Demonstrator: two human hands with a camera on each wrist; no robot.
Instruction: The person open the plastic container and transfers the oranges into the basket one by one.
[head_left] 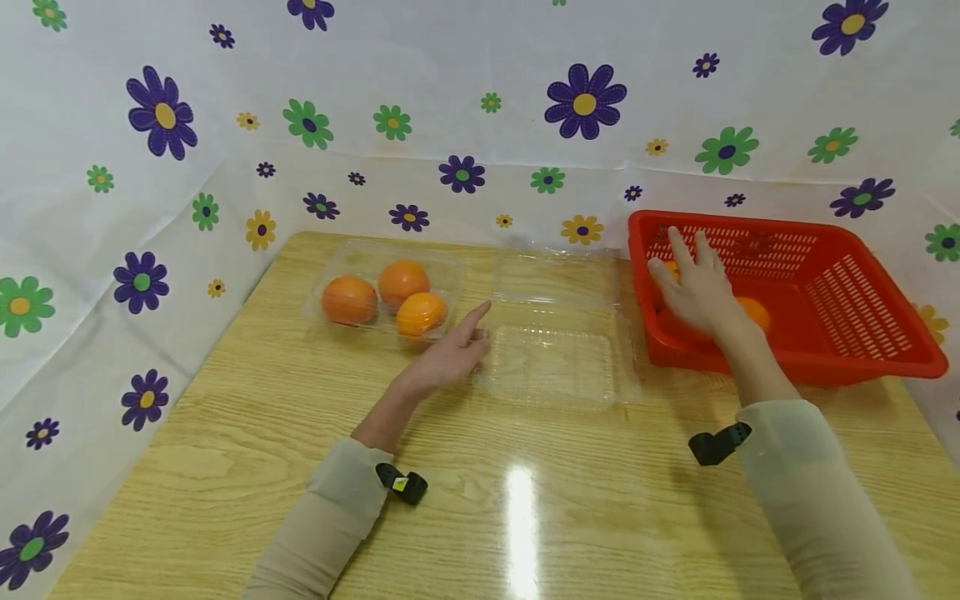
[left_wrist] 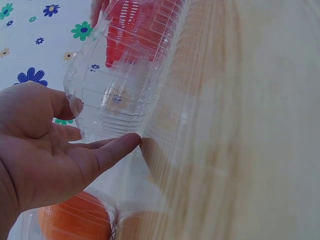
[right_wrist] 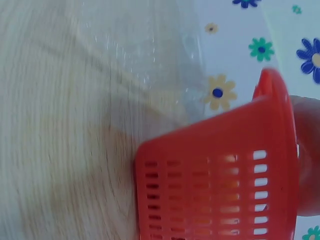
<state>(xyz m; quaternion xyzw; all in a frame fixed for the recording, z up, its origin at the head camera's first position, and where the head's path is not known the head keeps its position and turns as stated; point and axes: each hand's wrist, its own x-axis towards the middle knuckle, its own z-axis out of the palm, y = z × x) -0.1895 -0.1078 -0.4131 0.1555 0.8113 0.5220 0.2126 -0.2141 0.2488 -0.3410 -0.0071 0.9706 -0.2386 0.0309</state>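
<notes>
My left hand (head_left: 450,358) is at the left side of an unfolded clear plastic clamshell box (head_left: 551,367). In the left wrist view its fingers (left_wrist: 117,150) are mostly straight and touch the end wall and lower corner of the box. My right hand (head_left: 697,287) is over the left part of a red slotted basket (head_left: 862,367), fingers spread, with nothing seen in its grasp. Beneath and beside it in the basket are an orange (head_left: 753,313) and part of another orange (head_left: 670,271). The basket's wall (right_wrist: 210,200) hides most of that hand in the right wrist view.
Left of the open box, another clear plastic box (head_left: 450,262) holds three oranges (head_left: 403,283). The open box's lid half (head_left: 555,275) lies toward the back. A flower-printed cloth (head_left: 465,75) hangs behind the wooden table (head_left: 600,517).
</notes>
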